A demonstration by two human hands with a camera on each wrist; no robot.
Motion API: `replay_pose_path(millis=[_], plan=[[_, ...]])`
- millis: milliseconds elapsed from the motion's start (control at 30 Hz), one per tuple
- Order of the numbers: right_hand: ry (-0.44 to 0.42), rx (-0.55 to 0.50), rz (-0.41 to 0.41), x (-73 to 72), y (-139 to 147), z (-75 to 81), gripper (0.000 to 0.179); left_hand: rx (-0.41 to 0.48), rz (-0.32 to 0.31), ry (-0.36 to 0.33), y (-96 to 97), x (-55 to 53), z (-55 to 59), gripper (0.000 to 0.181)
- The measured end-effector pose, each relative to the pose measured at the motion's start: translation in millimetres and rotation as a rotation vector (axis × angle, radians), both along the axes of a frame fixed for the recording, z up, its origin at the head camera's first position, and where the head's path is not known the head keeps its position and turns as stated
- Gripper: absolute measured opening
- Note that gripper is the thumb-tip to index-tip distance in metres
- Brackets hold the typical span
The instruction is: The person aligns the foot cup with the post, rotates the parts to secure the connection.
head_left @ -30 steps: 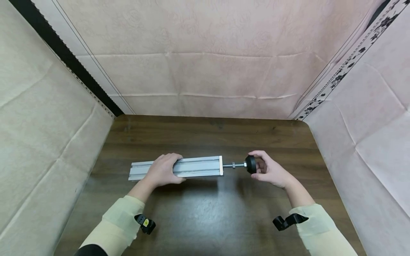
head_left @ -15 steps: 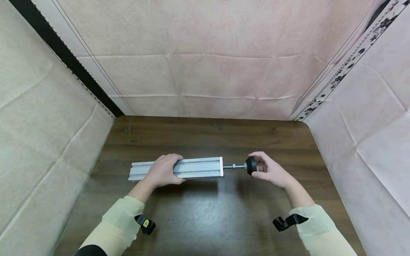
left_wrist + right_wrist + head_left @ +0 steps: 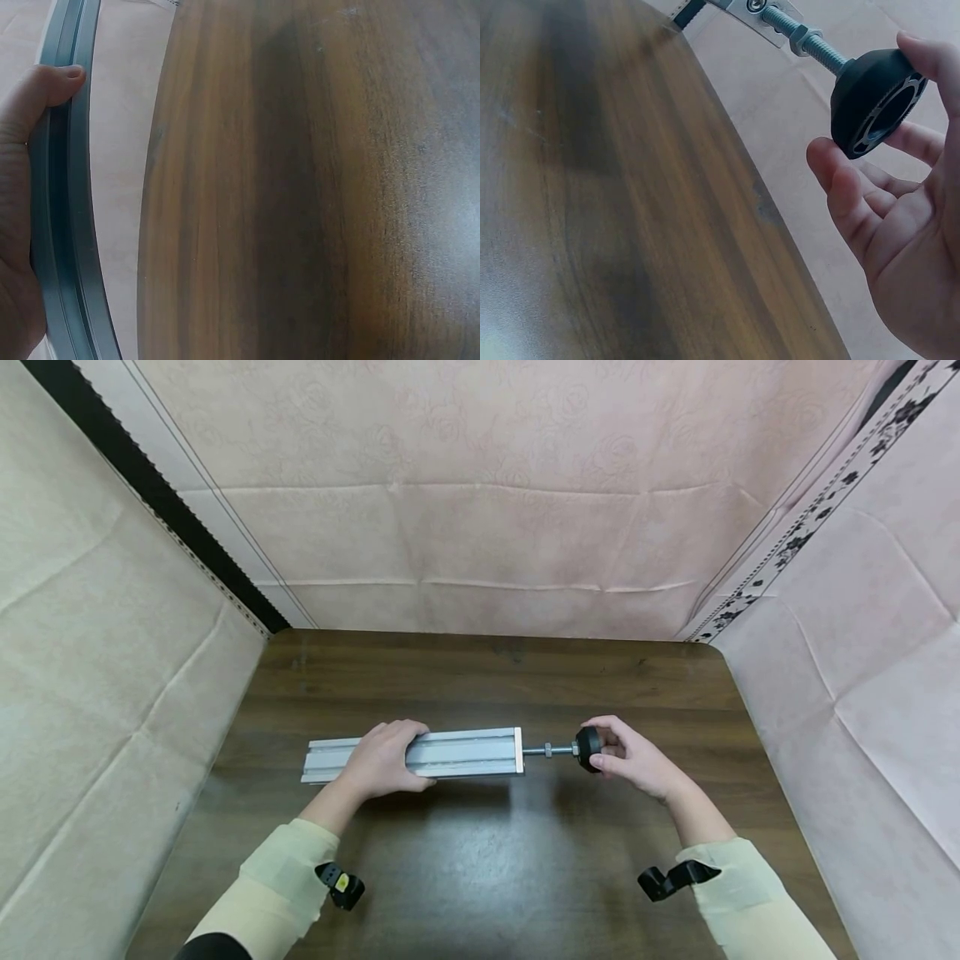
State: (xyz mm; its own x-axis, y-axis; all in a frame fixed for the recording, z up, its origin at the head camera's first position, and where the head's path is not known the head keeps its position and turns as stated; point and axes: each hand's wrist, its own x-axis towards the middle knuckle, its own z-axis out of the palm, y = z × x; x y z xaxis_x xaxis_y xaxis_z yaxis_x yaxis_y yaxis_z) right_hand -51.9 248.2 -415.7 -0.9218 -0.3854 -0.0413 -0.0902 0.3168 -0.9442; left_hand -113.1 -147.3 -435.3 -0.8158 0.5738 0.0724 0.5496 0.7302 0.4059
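In the head view my left hand (image 3: 381, 758) grips a silver aluminium extrusion profile (image 3: 468, 753) across its width. The grooved bar lies roughly level, and a shadow falls on the table below it. Near the upper left of the left wrist view, the thumb (image 3: 56, 84) presses on the profile's grooved side. A threaded rod (image 3: 555, 749) with a nut sticks out of the bar's right end plate (image 3: 518, 750) and carries a black levelling foot (image 3: 588, 749). My right hand (image 3: 637, 760) holds that foot by its rim; the right wrist view shows its round, hollow underside (image 3: 889, 116).
A brown wood-grain table (image 3: 480, 860) lies under both hands. Pale cloth hangs behind it (image 3: 480, 552) and at the left (image 3: 135, 693) and right (image 3: 847, 693) sides. Black camera mounts (image 3: 341, 885) sit on both wrists.
The right hand's fingers and thumb have shifted slightly about the black levelling foot. The left hand and the profile stay almost where they were.
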Motion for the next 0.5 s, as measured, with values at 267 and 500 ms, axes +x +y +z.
replay_pose_path(millis=[267, 500], plan=[[0.001, 0.037, 0.005, 0.1, 1.2, 0.4, 0.038, 0.002, 0.003, -0.002, -0.5, -0.3, -1.0, 0.066], [0.035, 0.079, -0.015, 0.7, 4.6, -1.5, 0.057, 0.009, -0.002, 0.011, 0.0, 0.0, -1.4, 0.065]])
